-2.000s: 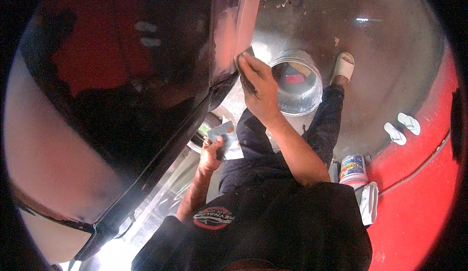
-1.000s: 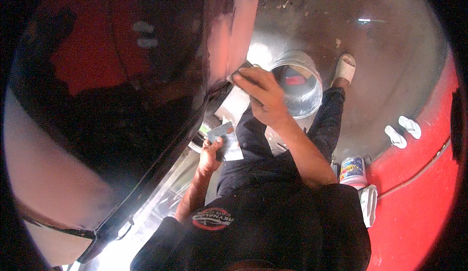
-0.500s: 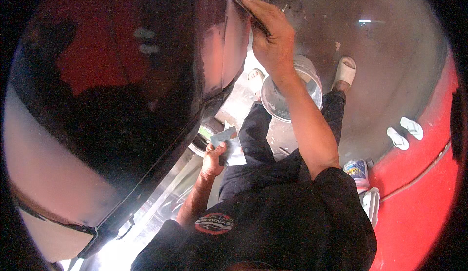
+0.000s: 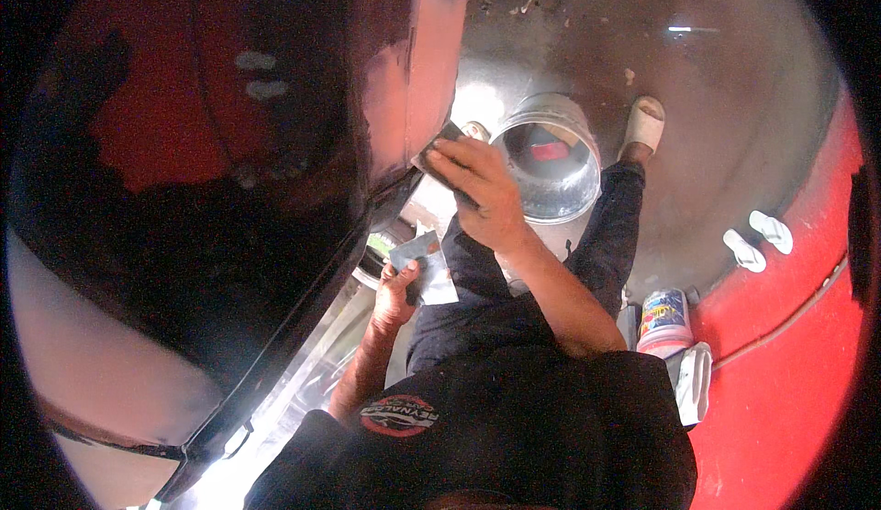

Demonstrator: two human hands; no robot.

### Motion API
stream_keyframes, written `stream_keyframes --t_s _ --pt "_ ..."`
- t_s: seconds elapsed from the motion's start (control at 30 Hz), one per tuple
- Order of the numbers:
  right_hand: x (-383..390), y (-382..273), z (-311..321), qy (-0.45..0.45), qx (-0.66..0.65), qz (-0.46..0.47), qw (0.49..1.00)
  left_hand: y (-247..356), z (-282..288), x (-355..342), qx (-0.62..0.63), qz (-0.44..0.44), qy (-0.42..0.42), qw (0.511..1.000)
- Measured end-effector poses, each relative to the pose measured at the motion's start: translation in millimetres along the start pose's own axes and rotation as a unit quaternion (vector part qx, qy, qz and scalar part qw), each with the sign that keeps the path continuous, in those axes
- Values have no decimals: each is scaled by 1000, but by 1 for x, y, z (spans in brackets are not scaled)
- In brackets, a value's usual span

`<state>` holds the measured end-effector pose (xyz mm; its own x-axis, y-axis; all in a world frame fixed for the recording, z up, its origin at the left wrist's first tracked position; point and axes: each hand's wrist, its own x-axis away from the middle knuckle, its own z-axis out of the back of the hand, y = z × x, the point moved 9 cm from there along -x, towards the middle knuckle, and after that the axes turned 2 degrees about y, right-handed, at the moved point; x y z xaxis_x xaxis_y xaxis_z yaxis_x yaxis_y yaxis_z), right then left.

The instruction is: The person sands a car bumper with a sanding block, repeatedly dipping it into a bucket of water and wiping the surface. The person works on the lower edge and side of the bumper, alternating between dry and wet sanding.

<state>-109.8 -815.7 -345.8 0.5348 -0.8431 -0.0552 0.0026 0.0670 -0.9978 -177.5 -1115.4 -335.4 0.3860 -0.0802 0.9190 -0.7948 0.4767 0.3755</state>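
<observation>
Right hand (image 4: pixel 486 194) at the foot of a pink patch (image 4: pixel 436 56)

From where I stand, the biggest thing here is a dark glossy panel (image 4: pixel 229 134), probably part of a vehicle, filling the person's left side and throwing back murky reflections. Opposite, a curved red surface (image 4: pixel 771 400) takes up the lower right. A pail (image 4: pixel 562 200) sits between the person's lower legs, something red and something tan down inside it.

The pink patch is on the panel's edge, left of the pail. Its long axis runs up and away from the person, leaning slightly right. The right hand is much the nearer of the two; the patch lies ahead of it and to its left, with nearly its whole length beyond the fingertips.

That hand's grip is narrow, fingers laid flat over a dark pad (image 4: pixel 449 133) that appears to touch the edge by the patch's near end. The thumb is hidden from me. Lower and closer to the body, the left hand (image 4: pixel 395 294) pinches a thin grey sheet (image 4: pixel 418 249), thumb on top, well apart from the patch.

As for writing, a round red-and-white badge (image 4: pixel 399 415) on the black shirt (image 4: pixel 560 437) carries lettering, and a small white tub (image 4: pixel 665 317) by the red surface wears a bright, mostly blue printed label.
</observation>
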Motion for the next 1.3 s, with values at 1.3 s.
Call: stream_keyframes --t_s 1.3 --pt "-57 49 -9 101 -16 -21 995 -7 3 -1 23 0 6 1000"
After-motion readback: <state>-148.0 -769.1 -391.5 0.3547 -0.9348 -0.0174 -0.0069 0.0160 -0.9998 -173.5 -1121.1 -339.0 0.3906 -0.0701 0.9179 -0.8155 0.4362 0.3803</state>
